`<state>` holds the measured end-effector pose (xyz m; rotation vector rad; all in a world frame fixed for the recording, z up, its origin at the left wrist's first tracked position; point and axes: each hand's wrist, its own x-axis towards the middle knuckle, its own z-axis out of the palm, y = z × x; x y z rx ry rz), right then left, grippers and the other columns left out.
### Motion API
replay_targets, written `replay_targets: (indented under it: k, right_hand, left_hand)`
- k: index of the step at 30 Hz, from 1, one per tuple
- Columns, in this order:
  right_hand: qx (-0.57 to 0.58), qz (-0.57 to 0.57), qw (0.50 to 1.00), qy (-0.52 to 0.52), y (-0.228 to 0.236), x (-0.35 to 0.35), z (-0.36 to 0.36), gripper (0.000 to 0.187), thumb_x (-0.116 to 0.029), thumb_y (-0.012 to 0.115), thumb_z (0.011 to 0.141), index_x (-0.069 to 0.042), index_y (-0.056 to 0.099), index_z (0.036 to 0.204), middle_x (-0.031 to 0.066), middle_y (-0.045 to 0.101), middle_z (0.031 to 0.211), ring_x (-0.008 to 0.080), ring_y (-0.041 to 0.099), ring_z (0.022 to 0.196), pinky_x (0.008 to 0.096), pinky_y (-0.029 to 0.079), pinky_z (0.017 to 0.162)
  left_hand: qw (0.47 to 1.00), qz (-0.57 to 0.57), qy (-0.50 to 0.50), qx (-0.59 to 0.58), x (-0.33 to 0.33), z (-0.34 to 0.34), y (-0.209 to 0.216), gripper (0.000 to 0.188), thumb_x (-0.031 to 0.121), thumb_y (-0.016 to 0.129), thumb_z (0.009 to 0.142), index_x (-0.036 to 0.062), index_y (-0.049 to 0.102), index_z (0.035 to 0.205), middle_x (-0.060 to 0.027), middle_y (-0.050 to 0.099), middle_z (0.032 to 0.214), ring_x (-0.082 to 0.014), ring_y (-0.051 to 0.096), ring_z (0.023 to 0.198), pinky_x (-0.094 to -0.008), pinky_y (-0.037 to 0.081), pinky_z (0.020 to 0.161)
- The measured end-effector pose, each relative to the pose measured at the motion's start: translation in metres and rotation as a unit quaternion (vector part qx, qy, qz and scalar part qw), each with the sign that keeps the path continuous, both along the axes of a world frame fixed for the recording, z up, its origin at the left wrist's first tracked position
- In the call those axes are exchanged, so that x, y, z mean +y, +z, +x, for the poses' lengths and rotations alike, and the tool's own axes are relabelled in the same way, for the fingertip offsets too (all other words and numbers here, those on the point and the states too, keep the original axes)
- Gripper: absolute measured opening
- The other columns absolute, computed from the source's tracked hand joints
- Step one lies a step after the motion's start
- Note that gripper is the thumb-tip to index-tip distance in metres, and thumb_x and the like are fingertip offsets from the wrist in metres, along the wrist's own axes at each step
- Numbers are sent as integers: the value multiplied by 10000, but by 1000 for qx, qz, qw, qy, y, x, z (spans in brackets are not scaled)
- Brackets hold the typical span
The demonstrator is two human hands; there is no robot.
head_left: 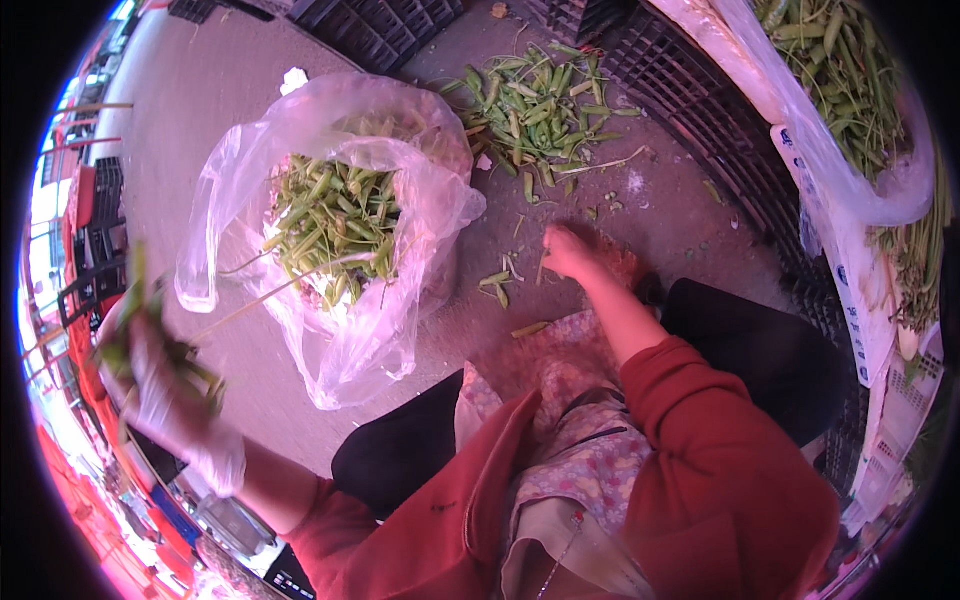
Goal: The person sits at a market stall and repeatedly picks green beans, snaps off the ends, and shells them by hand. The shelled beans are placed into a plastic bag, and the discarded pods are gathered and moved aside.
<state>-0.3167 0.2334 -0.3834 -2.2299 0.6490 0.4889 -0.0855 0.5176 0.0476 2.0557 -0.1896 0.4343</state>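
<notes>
My left hand [165,390], in a thin clear plastic glove, is closed around a bunch of green pea pods [150,330] out at the left. My right hand [568,252] is bare and held low over the ground with its fingers pinched together. A thin sliver may show at its fingertips, but it is too small to name. Between the hands stands a clear plastic bag [345,370], its mouth open, with many pea pods [335,220] inside. A long pale stem [255,300] sticks out over its rim. A few loose pods [497,288] lie near my right hand.
A pile of pods [540,110] is spread on the ground beyond the bag. Black plastic crates [375,30] stand at the back, and another crate [700,120] runs along the right. Past it, a plastic-lined container holds more pods [840,70].
</notes>
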Motion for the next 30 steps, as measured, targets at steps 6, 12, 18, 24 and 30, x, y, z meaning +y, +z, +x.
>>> replay_targets:
  k: [6,12,18,24,30]
  right_hand:
    - [-132,132,982,11,0,45,30,142,-46,605,785,-85,622,921,156,550,977,325,597,894,404,485,775]
    - [-85,76,987,112,-3,102,31,368,-47,718,728,-100,553,1053,154,477,1144,375,592,985,449,499,806]
    - [-95,56,967,228,-8,91,26,418,-87,762,691,-80,499,1016,159,472,1117,375,607,952,463,510,753]
    - [-158,54,941,293,-21,70,14,274,-126,693,765,-92,521,976,132,488,1107,367,595,961,470,495,763]
    - [-162,89,950,253,-57,82,5,137,-117,581,794,-82,572,926,143,542,1019,362,587,952,464,481,760]
  left_hand:
    - [914,313,-224,133,-13,25,-139,431,247,765,776,94,603,1145,-117,601,1151,-239,570,1053,-398,443,931]
    - [798,552,-241,-2,-14,-2,-111,492,174,834,641,64,616,1068,-128,599,1108,-296,577,1010,-386,480,872]
    - [540,542,-639,85,-79,-131,-203,159,206,551,879,84,646,917,-98,641,903,-261,657,771,-377,524,662]
    - [558,584,-515,287,-72,-204,-387,148,142,556,858,98,659,954,-113,676,938,-260,701,820,-371,558,671]
    - [671,521,-459,260,-69,-256,-445,183,112,505,879,79,630,1007,-127,688,971,-291,699,803,-412,559,679]
